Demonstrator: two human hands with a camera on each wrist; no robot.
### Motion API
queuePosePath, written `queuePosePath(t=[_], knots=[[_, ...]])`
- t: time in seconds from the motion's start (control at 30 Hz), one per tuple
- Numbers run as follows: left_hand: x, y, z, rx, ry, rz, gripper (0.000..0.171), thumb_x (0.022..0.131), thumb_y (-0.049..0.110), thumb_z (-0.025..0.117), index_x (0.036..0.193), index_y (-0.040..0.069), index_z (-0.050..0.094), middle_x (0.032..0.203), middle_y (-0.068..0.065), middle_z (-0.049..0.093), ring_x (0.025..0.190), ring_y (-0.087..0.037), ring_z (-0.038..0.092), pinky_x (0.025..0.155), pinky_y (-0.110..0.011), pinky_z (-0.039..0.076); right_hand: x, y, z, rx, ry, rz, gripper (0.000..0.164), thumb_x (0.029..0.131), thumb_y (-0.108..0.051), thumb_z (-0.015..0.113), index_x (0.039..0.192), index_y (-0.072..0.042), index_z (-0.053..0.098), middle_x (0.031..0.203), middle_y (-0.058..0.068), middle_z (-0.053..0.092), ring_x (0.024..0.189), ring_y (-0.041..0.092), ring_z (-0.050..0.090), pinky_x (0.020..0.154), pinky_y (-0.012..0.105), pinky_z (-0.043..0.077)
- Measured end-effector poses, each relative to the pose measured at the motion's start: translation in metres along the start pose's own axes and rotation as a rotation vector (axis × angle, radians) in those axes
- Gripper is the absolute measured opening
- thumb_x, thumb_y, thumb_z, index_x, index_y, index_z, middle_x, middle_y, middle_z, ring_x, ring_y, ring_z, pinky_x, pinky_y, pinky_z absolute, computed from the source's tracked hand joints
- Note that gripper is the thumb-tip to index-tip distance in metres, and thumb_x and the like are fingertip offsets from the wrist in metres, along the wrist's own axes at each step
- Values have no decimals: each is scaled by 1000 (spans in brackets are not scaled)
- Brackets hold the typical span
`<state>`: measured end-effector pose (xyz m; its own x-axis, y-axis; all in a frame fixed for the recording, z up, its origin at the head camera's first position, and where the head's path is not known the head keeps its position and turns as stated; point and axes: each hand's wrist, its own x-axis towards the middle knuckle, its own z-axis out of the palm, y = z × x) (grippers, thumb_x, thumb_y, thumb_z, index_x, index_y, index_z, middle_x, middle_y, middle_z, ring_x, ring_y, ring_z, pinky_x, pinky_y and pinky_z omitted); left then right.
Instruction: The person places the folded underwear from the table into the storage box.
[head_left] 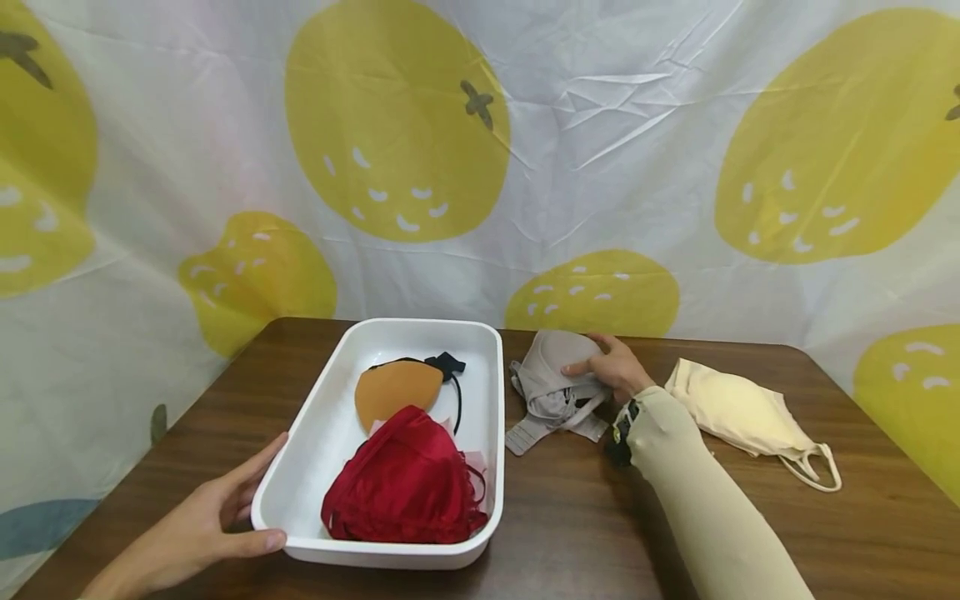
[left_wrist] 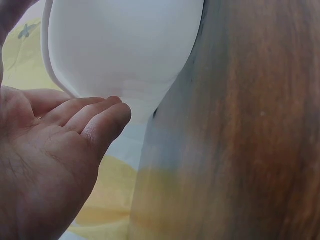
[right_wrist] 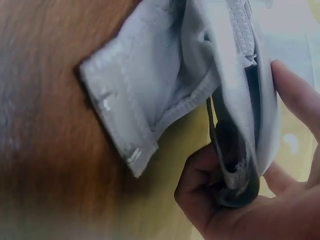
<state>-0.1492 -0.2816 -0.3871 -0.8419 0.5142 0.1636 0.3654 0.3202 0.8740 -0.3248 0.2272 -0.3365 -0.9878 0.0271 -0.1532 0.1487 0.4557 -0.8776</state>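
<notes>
A grey bra [head_left: 553,371], folded in on itself, is at the back of the table; its hook strap [right_wrist: 120,110] hangs out in the right wrist view. My right hand [head_left: 617,368] grips the bra, thumb on one face and fingers curled under its edge. My left hand [head_left: 198,518] holds the near left corner of a white plastic tub [head_left: 300,492], thumb at the front and fingers along the outer side wall [left_wrist: 125,55]. Inside the tub lie a red bra [head_left: 408,483] and, behind it, an orange-brown bra [head_left: 397,390] with black straps.
To the right of my right forearm lies a cream bra [head_left: 738,404], its strap trailing toward the near right. Pale pink fabric [head_left: 477,463] shows beneath the red bra. A lemon-print curtain [head_left: 600,167] hangs behind the brown wooden table [head_left: 555,517].
</notes>
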Motion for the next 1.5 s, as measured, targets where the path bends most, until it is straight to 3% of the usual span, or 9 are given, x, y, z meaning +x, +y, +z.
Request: queuePosePath(t=[0.13,0.2,0.33,0.4,0.47,0.57,0.7,1.03,1.5], knots=[[-1,0,0,14,13,1,100,88,-2,72,162,9,6,140,-38,49,108,-1,65,80,-22,58,-1,1,-3,17,-7,-13,89,88,-16,74,161,-14,23,164,26,19,144,44,31,118,57,32],[-1,-1,0,33,28,17,100,87,-3,73,162,9,8,142,-24,54,108,-1,65,81,-22,58,0,2,-4,39,-5,-22,87,88,-14,74,160,-14,25,163,26,21,141,43,35,116,55,34],[0,-2,-1,57,46,53,99,85,-4,74,162,8,12,137,17,58,108,-1,65,82,-20,57,1,5,-6,100,-6,-38,85,89,-10,73,160,-15,27,163,25,22,138,39,37,114,49,36],[0,-2,-1,49,41,62,99,85,-4,73,162,8,12,134,27,56,108,-1,65,82,-20,57,1,6,-6,123,-10,-41,85,89,-9,72,160,-16,26,164,25,21,138,38,37,113,47,37],[0,-2,0,47,38,62,99,85,-5,73,162,7,12,135,23,58,108,-1,65,82,-20,57,1,8,-7,139,-11,-41,84,89,-9,72,160,-16,26,164,25,22,137,37,38,112,46,36],[0,-1,0,51,39,48,99,85,-4,73,162,8,12,141,-5,59,108,-1,66,82,-21,58,2,9,-6,156,-8,-39,84,89,-9,72,160,-15,26,162,25,25,136,36,39,112,45,37],[0,0,1,53,39,27,100,86,-3,73,162,8,11,139,-38,49,108,0,65,81,-21,58,1,9,-7,159,5,-41,84,89,-9,72,160,-15,27,161,25,27,135,35,40,112,45,37],[0,0,1,37,32,10,100,86,-3,73,162,8,9,140,-38,48,109,-1,65,81,-22,59,3,9,-10,212,-2,-80,83,90,-8,71,160,-16,27,149,23,40,105,16,54,81,20,49],[0,3,0,27,14,-26,100,88,1,73,162,7,6,139,-40,48,108,1,65,81,-20,57,-2,2,-18,313,-28,-66,82,93,-9,69,161,-16,24,135,13,46,86,4,60,75,19,54]])
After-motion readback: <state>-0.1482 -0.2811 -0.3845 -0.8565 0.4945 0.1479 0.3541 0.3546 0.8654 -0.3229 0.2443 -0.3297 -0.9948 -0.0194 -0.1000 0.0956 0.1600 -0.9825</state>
